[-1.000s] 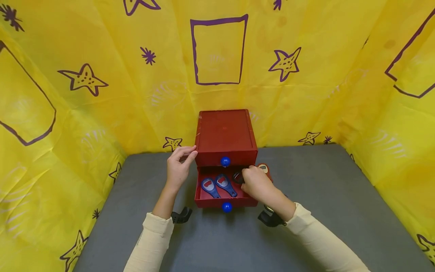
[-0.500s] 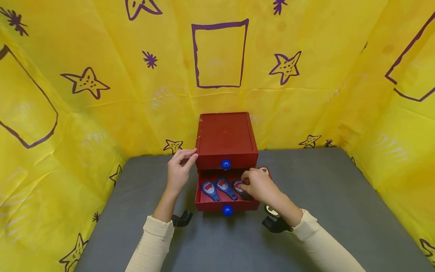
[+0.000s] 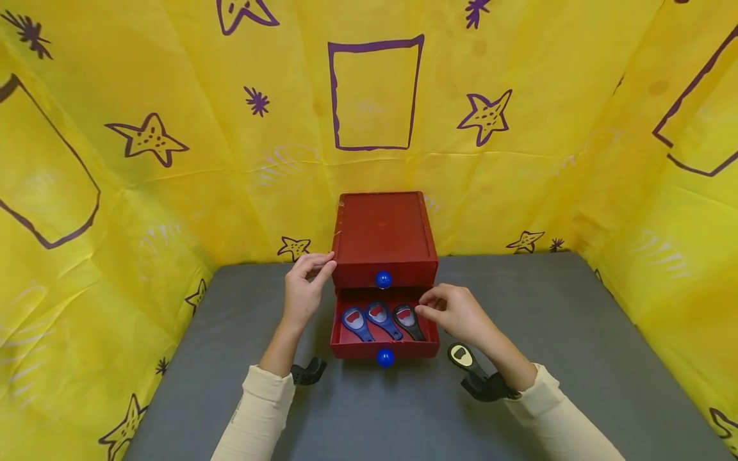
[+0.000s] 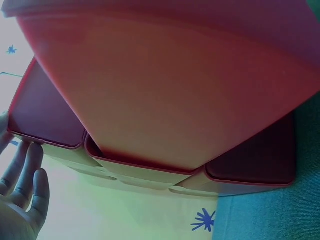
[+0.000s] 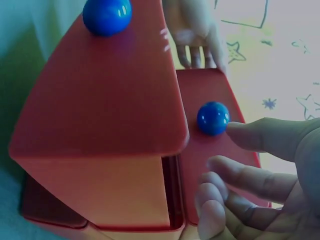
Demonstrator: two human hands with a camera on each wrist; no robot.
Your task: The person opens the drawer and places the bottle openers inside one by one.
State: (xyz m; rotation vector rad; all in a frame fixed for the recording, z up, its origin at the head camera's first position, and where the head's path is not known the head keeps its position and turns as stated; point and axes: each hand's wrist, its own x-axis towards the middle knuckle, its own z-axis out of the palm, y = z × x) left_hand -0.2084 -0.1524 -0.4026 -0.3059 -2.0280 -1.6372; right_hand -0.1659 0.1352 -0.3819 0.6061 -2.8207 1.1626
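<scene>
A red drawer cabinet (image 3: pixel 383 227) stands at the back of the table, its lower drawer (image 3: pixel 357 350) pulled out. Inside the drawer lie a blue bottle opener (image 3: pixel 356 322), a second blue bottle opener (image 3: pixel 383 318) and a black bottle opener (image 3: pixel 407 319), side by side. My left hand (image 3: pixel 303 288) touches the cabinet's upper left side with extended fingertips. Just over the drawer's right side, my right hand (image 3: pixel 458 312) holds nothing, its fingers loosely bent. A black bottle opener with a pale yellow face (image 3: pixel 462 356) lies on the table below the right wrist.
Blue knobs stick out from the upper drawer (image 3: pixel 383 280) and lower drawer front (image 3: pixel 385 358). Yellow cloth walls (image 3: pixel 369 173) with purple drawings enclose the grey table (image 3: pixel 548 320) at the back and sides. Black wrist-camera straps (image 3: pixel 487 387) show below the hands.
My right hand has let go of the black bottle opener in the drawer and drawn back to the right. It now covers a red bottle opener seen earlier. The left hand stays put.
</scene>
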